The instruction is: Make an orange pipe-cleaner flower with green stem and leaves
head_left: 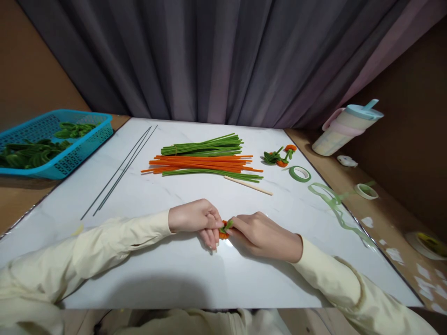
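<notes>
Orange-and-green fuzzy pipe-cleaner piece (224, 229), lower centre of the frame: pinched between left hand (195, 218) and right hand (260, 232), fingertips of both closed on it, equally near. Beyond, mid-frame: bundle of long orange and green pipe cleaners (206, 160), long axis left-right; green tape roll (300, 173) to its right.

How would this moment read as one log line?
left hand: pinches orange-green piece | right hand: pinches same | beyond: pipe cleaners
</notes>
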Motion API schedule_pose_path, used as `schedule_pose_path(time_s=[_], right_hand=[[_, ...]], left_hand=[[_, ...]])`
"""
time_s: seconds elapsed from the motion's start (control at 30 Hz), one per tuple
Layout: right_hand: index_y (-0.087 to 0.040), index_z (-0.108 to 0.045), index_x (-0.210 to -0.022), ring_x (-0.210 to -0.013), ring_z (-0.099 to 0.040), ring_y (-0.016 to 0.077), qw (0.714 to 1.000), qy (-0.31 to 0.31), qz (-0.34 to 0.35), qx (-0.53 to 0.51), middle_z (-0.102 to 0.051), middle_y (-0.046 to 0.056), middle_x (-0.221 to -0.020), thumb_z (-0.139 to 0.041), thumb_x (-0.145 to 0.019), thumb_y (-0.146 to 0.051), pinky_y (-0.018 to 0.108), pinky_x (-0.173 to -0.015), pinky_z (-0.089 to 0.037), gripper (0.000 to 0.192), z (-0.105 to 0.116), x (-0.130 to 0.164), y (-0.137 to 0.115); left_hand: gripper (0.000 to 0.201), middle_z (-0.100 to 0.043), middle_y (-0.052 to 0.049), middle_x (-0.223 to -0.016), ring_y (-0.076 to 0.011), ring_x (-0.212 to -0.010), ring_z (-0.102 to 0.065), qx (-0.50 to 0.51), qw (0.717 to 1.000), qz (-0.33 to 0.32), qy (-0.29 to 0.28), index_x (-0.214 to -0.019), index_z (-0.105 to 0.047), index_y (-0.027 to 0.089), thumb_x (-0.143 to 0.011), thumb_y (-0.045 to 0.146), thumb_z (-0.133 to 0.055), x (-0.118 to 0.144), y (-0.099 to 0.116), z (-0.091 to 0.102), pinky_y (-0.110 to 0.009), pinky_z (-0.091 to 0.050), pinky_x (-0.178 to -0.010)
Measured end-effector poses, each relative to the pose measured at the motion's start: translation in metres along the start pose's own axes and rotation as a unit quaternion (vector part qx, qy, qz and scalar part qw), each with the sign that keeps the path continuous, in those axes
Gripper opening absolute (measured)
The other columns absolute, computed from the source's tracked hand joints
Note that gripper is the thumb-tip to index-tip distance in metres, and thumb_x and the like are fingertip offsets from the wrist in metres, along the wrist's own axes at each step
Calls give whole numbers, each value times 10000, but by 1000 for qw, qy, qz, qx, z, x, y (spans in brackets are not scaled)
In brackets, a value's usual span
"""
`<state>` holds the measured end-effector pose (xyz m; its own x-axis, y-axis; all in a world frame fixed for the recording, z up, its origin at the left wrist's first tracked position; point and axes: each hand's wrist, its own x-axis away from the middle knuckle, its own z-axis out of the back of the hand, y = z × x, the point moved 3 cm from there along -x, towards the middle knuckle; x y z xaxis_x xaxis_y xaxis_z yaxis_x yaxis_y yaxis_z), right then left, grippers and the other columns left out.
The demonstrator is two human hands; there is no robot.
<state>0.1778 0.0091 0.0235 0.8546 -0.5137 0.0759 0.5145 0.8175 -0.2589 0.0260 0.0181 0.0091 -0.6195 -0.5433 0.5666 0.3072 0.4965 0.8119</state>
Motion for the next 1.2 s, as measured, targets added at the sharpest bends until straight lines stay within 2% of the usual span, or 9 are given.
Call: schedule_pose_path(time_s=[0.13, 0.27, 0.37, 0.43, 0.53, 0.7, 0.77, 1.03, 1.2], right_hand=[[-146, -472, -853, -519, -471, 110, 1000, 2, 4, -1, -597, 46, -714, -288, -933, -220, 248, -492, -249, 214, 0, 1, 1], [-150, -461, -835, -510, -458, 110, 1000, 7, 5, 2, -586, 40, -702, -283, -934, -213, 249, -488, -237, 214, 0, 1, 1], [-151, -460, -837, -516, -460, 111, 1000, 3, 6, 0, -581, 39, -700, -289, -933, -209, 248, -495, -245, 204, 0, 1, 1], [-150, -463, -854, -530, -471, 115, 1000, -2, 8, -5, -586, 44, -719, -293, -930, -203, 249, -503, -259, 193, 0, 1, 1], [-148, -465, -886, -543, -485, 121, 1000, -7, 13, -11, -591, 50, -748, -293, -924, -187, 251, -511, -275, 181, 0, 1, 2], [-147, -466, -914, -571, -508, 132, 1000, -15, 9, -23, -604, 57, -778, -318, -910, -168, 254, -523, -292, 149, 1, 1, 2], [-145, -465, -921, -576, -508, 135, 999, -18, 9, -25, -605, 58, -781, -327, -904, -160, 254, -525, -296, 140, 1, 2, 2], [-144, -468, -924, -575, -496, 124, 1000, -13, 8, -27, -596, 54, -780, -322, -914, -178, 246, -525, -292, 150, 2, 2, 2], [-158, -467, -895, -532, -463, 113, 999, -3, 10, -48, -572, 24, -725, -322, -936, -284, 240, -504, -280, 196, 8, 4, 0]], left_hand=[[423, -617, -25, -515, -128, -419, -599, -22, 1000, -8, -8, -644, -495, 110, -739, 511, -592, 1, 2, -3, -229, -461, -418], [343, -590, 12, -550, -123, -379, -568, -26, 999, -11, -15, -725, -439, 142, -778, 458, -561, 1, 1, -4, -227, -439, -355], [249, -556, 58, -556, -94, -325, -498, -117, 992, -20, -34, -791, -411, 175, -781, 365, -571, 3, 2, -3, -207, -395, -326], [201, -507, 86, -513, -69, -315, -437, -217, 974, -63, -30, -793, -416, 184, -783, 308, -574, 5, 5, -2, -188, -362, -350], [139, -473, 77, -504, -65, -413, -433, -341, 927, -155, 7, -754, -424, 182, -822, 249, -525, 6, 10, -1, -177, -352, -450], [128, -559, 5, -641, -102, -517, -459, -468, 844, -261, 36, -781, -454, 177, -877, 256, -424, 4, 8, -1, -203, -326, -502], [130, -591, -20, -678, -120, -535, -484, -492, 822, -285, 38, -805, -461, 175, -886, 246, -388, 5, 6, 0, -213, -332, -506], [162, -647, -66, -802, -152, -631, -569, -507, 806, -305, 24, -876, -471, 168, -902, 233, -325, 7, 4, 1, -224, -389, -570], [194, -625, -47, -764, -150, -618, -563, -534, 790, -298, 46, -882, -466, 172, -920, 273, -305, 5, 4, 4, -227, -379, -561]])
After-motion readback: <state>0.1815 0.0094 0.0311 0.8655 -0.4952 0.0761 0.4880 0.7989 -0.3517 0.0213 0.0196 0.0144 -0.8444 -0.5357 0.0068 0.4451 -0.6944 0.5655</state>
